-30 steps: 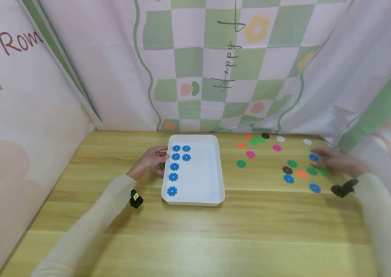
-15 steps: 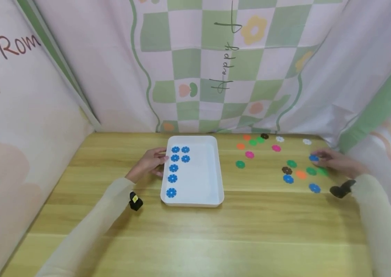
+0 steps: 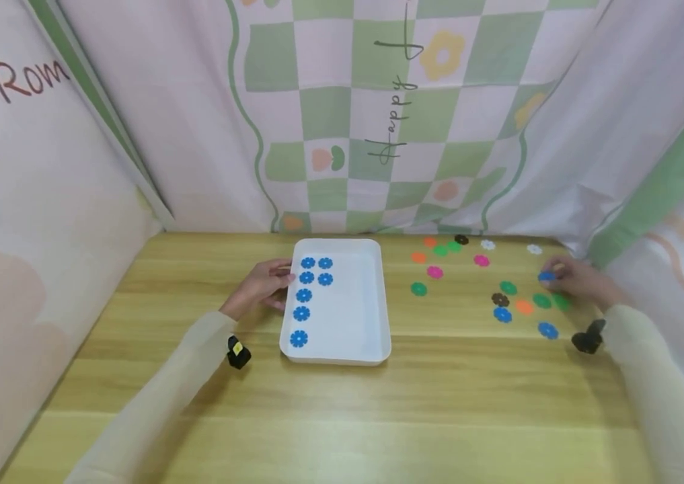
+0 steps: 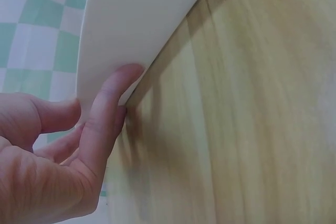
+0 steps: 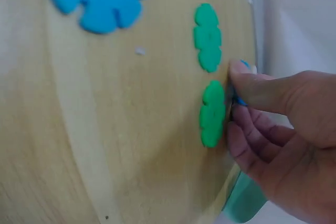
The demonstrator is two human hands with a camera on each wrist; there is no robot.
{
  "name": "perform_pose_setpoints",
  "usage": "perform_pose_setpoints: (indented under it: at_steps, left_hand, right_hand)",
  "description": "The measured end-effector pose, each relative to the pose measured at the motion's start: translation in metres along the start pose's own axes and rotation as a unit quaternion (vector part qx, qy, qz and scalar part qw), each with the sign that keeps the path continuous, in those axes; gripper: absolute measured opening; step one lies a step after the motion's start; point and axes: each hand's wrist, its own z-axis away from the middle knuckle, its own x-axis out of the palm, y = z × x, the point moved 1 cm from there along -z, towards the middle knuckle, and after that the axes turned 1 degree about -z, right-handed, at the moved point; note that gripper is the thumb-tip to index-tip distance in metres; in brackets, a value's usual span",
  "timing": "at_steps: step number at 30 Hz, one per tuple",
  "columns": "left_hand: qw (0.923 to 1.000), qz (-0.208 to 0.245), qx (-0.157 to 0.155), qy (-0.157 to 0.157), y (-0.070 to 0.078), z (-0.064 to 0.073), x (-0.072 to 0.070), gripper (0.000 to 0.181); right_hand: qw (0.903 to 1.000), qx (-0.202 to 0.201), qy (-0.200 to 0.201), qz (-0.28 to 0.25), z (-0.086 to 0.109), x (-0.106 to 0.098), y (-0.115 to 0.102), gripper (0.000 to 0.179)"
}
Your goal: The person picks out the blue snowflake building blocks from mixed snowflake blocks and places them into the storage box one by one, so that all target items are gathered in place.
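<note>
A white tray (image 3: 348, 316) lies on the table with several blue flower-shaped plastic discs (image 3: 303, 296) along its left side. My left hand (image 3: 261, 286) holds the tray's left edge. In the left wrist view its thumb is at the rim and a finger (image 4: 113, 90) lies against the outer wall. At the right, my right hand (image 3: 584, 279) pinches a blue disc (image 3: 546, 276) between thumb and fingers, which cover much of it in the right wrist view. Just beside that hand are two green discs (image 5: 212, 114).
Loose flower-shaped discs lie right of the tray: pink (image 3: 435, 272), orange (image 3: 524, 307), brown (image 3: 500, 300), white (image 3: 534, 249), green and blue (image 3: 548, 330). Patterned curtains (image 3: 372, 121) hang along the back and sides of the wooden table (image 3: 342, 417).
My right hand has taken hold of the blue disc and drawn slightly left with it. My left hand stays at the tray's edge. The head view has shifted slightly.
</note>
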Motion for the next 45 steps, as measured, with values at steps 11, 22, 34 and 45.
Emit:
perform_pose_setpoints:
  at_steps: [11,22,34,45]
  left_hand:
    - [0.9998,-0.011,-0.009,0.012,0.004,-0.004,0.004,0.054]
    - [0.9997,-0.013,-0.004,0.020,0.002,-0.003,0.002,0.053]
    - [0.9996,-0.002,-0.012,0.025,-0.006,0.001,0.009,0.054]
    - [0.9995,-0.004,-0.005,0.030,-0.001,0.002,0.005,0.053]
  right_hand:
    - [0.9995,0.021,0.019,0.013,-0.010,0.005,-0.027,0.047]
    - [0.9994,-0.028,0.001,-0.021,-0.022,0.020,-0.100,0.059]
    - [0.9685,-0.077,-0.088,-0.220,-0.033,0.077,-0.217,0.053]
    - [0.9527,-0.134,-0.135,-0.237,-0.051,0.124,-0.291,0.041]
